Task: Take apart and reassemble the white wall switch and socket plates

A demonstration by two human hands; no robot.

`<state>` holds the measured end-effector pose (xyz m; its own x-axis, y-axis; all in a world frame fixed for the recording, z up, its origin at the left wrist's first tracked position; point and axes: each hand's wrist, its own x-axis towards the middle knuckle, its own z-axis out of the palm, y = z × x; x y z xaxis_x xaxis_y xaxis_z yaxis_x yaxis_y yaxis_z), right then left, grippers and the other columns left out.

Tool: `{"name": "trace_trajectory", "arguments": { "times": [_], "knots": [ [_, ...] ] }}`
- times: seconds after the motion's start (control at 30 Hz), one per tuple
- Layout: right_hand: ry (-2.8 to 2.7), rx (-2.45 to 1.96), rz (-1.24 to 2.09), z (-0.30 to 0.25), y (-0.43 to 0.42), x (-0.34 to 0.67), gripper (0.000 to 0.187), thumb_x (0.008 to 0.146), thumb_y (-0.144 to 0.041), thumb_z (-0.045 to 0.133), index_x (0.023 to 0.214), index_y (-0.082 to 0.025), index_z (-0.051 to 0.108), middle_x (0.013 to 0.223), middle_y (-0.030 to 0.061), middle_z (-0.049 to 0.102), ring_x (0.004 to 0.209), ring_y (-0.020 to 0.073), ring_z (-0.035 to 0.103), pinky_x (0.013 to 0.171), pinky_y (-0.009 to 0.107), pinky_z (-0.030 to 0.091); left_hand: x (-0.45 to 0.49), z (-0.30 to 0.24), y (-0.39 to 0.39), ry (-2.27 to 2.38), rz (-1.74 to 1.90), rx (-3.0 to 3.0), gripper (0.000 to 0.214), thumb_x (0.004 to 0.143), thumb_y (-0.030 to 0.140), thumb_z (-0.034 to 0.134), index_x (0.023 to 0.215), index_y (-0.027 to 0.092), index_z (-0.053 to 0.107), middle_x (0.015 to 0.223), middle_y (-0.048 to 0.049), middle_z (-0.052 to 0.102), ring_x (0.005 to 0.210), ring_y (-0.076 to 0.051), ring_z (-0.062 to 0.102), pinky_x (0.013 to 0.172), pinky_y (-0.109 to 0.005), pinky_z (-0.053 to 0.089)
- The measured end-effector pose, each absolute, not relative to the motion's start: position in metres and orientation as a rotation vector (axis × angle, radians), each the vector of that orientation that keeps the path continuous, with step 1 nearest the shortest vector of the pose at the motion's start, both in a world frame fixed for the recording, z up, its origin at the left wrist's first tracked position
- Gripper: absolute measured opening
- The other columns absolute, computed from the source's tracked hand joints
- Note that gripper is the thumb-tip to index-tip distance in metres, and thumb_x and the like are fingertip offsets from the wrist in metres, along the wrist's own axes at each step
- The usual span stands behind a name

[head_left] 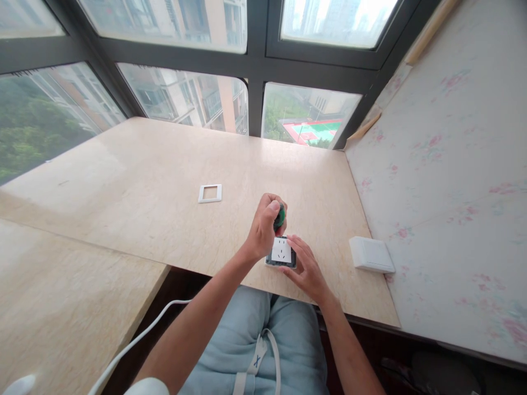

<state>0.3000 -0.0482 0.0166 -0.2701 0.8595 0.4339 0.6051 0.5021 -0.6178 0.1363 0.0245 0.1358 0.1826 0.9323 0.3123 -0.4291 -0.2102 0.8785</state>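
Observation:
Just in front of me, a wall socket point(281, 251) with a white face and a dark surround lies face up near the counter's front edge. My left hand point(264, 224) is wrapped around the green and black handle of a screwdriver point(280, 218), held above the socket's far edge. The screwdriver's shaft and tip are hidden by the hand. My right hand point(305, 270) grips the socket from its right side, thumb at the near edge and fingers at the far right corner. A white cover frame point(210, 201) lies apart, farther back to the left.
A white switch box point(371, 255) stands at right, by the flowered wall point(448, 208). The pale counter point(123, 181) has a cut-out front edge on the left, where a white cable point(140, 336) hangs. Dark-framed windows point(255, 104) close off the back.

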Motion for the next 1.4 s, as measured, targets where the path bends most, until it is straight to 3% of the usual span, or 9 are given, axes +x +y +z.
{"name": "trace_trajectory", "arguments": {
  "times": [0.17, 0.33, 0.57, 0.7, 0.9, 1.0, 1.13, 1.3, 1.4],
  "knots": [
    [-1.981, -1.226, 0.436, 0.018, -0.049, 0.299, 0.068, 0.089, -0.038, 0.066, 0.149, -0.028, 0.036, 0.148, 0.0130, 0.049, 0.141, 0.0302, 0.041, 0.113, 0.056, 0.039, 0.131, 0.136, 0.029, 0.612, 1.386, 1.174, 0.036, 0.096, 0.052, 0.046, 0.096, 0.018, 0.056, 0.073, -0.0009, 0.060, 0.063, -0.012, 0.058, 0.058, -0.025, 0.045],
    [-1.988, -1.233, 0.429, 0.018, -0.049, 0.299, 0.069, 0.088, -0.039, 0.067, 0.149, -0.028, 0.036, 0.147, 0.0128, 0.050, 0.140, 0.0305, 0.043, 0.112, 0.057, 0.040, 0.130, 0.137, 0.034, 0.554, 1.329, 1.065, 0.039, 0.094, 0.057, 0.045, 0.090, 0.019, 0.055, 0.065, 0.0024, 0.055, 0.049, -0.008, 0.047, 0.046, -0.022, 0.036],
    [-1.981, -1.252, 0.464, 0.020, -0.049, 0.300, 0.071, 0.087, -0.039, 0.068, 0.149, -0.029, 0.035, 0.149, 0.0125, 0.047, 0.142, 0.0299, 0.039, 0.115, 0.057, 0.037, 0.133, 0.133, 0.032, 0.496, 1.334, 1.095, 0.040, 0.081, 0.048, 0.073, 0.091, 0.022, 0.045, 0.084, 0.0044, 0.055, 0.051, -0.004, 0.050, 0.046, -0.018, 0.038],
    [-1.978, -1.277, 0.472, 0.020, -0.049, 0.299, 0.074, 0.086, -0.042, 0.069, 0.150, -0.029, 0.033, 0.151, 0.0124, 0.044, 0.142, 0.0303, 0.038, 0.115, 0.057, 0.036, 0.125, 0.138, 0.032, 0.563, 1.311, 1.092, 0.031, 0.092, 0.048, 0.057, 0.091, 0.018, 0.059, 0.079, -0.0017, 0.061, 0.066, -0.011, 0.059, 0.059, -0.024, 0.047],
    [-1.970, -1.295, 0.489, 0.021, -0.050, 0.298, 0.076, 0.086, -0.042, 0.070, 0.151, -0.029, 0.031, 0.152, 0.0119, 0.043, 0.143, 0.0299, 0.037, 0.116, 0.056, 0.035, 0.122, 0.139, 0.037, 0.386, 1.181, 1.060, 0.037, 0.094, 0.053, 0.046, 0.089, 0.017, 0.058, 0.073, 0.0005, 0.056, 0.050, -0.008, 0.047, 0.047, -0.023, 0.037],
    [-1.966, -1.306, 0.497, 0.022, -0.050, 0.298, 0.076, 0.086, -0.041, 0.070, 0.150, -0.029, 0.032, 0.152, 0.0122, 0.042, 0.143, 0.0296, 0.037, 0.116, 0.055, 0.035, 0.126, 0.131, 0.039, 0.299, 1.196, 1.050, 0.037, 0.087, 0.056, 0.060, 0.096, 0.021, 0.049, 0.087, 0.0024, 0.053, 0.047, -0.003, 0.045, 0.043, -0.020, 0.033],
    [-1.965, -1.308, 0.494, 0.022, -0.050, 0.298, 0.077, 0.085, -0.042, 0.071, 0.150, -0.028, 0.033, 0.152, 0.0125, 0.043, 0.143, 0.0303, 0.037, 0.116, 0.055, 0.035, 0.128, 0.127, 0.038, 0.382, 1.246, 1.088, 0.041, 0.078, 0.040, 0.078, 0.091, 0.022, 0.044, 0.086, 0.0047, 0.054, 0.051, -0.003, 0.049, 0.046, -0.018, 0.038],
    [-1.970, -1.305, 0.499, 0.023, -0.050, 0.298, 0.077, 0.085, -0.041, 0.071, 0.150, -0.029, 0.032, 0.151, 0.0118, 0.044, 0.143, 0.0301, 0.037, 0.116, 0.055, 0.034, 0.123, 0.133, 0.038, 0.413, 1.176, 1.106, 0.033, 0.092, 0.048, 0.057, 0.094, 0.015, 0.061, 0.080, -0.0038, 0.063, 0.070, -0.013, 0.059, 0.064, -0.025, 0.047],
    [-1.966, -1.309, 0.503, 0.024, -0.050, 0.298, 0.076, 0.085, -0.041, 0.071, 0.150, -0.030, 0.033, 0.150, 0.0116, 0.045, 0.143, 0.0302, 0.037, 0.116, 0.056, 0.034, 0.123, 0.137, 0.041, 0.451, 1.131, 1.139, 0.040, 0.095, 0.049, 0.046, 0.091, 0.015, 0.065, 0.083, -0.0057, 0.063, 0.069, -0.014, 0.056, 0.062, -0.026, 0.044]
  ]
}}
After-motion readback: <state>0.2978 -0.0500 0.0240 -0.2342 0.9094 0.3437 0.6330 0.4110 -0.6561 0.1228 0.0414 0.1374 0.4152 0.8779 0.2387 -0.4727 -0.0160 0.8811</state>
